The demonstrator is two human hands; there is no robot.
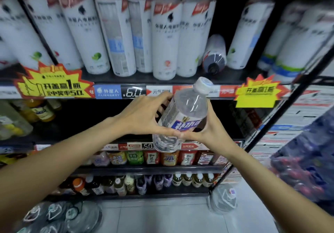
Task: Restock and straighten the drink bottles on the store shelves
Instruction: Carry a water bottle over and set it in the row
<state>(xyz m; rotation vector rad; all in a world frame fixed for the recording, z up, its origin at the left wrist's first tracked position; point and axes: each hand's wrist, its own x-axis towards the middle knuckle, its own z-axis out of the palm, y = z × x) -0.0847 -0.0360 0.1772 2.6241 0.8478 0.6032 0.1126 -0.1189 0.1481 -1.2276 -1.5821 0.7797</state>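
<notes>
Between 2 shelves: clear bottle (182,114) tilted, gripped between left hand (142,116) and right hand (209,133).

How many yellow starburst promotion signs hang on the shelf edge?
2: one large sign at the left of the top shelf edge, one smaller sign at the right of the same edge. Others may lie outside the view.

We're in a shop, at the drinks aisle: dark shelves (180,81) run in tiers, the top one packed with tall white bottles (165,39). Price strips (126,92) line the shelf edges, showing 6.0 up high and 5.0 lower down. Yellow starburst promo tags (54,83) hang left and right. Small colourful bottles (137,157) crowd the lower rows above a pale tiled floor (162,218).
</notes>
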